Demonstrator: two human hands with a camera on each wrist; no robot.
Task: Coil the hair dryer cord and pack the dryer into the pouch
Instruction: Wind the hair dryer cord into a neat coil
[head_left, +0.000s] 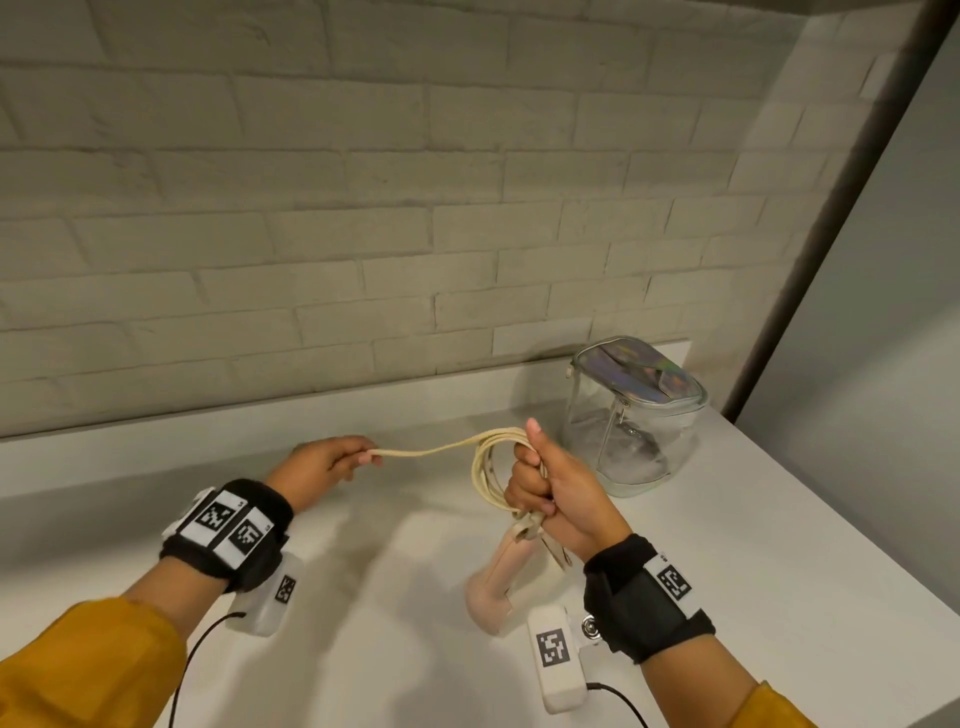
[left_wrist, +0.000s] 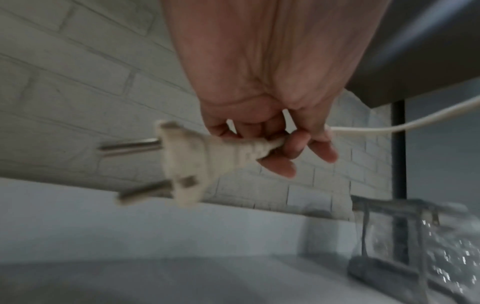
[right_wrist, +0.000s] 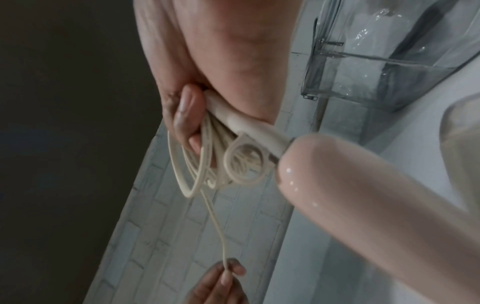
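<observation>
Two hands on one cord

Several loops of the cord (head_left: 485, 470) were bunched in the right hand (head_left: 558, 496), whose fingers curled tight round them just left of the pouch (head_left: 636, 415). The hair dryer (head_left: 501, 577) hung below that fist, nozzle down, near the white counter (head_left: 779, 545). Further left of the pouch, the left hand (head_left: 324, 462) pinched the cord beside its plug (left_wrist: 192, 162), the strand running between the hands.

White counter (head_left: 363, 597), matte. Painted brick wall (head_left: 311, 208) rises directly behind counter, running its full length. Dark vertical post (head_left: 831, 234) stands at the counter's far right corner, tilted in view. Plain grey panel (head_left: 883, 364) right of counter, beyond post.
</observation>
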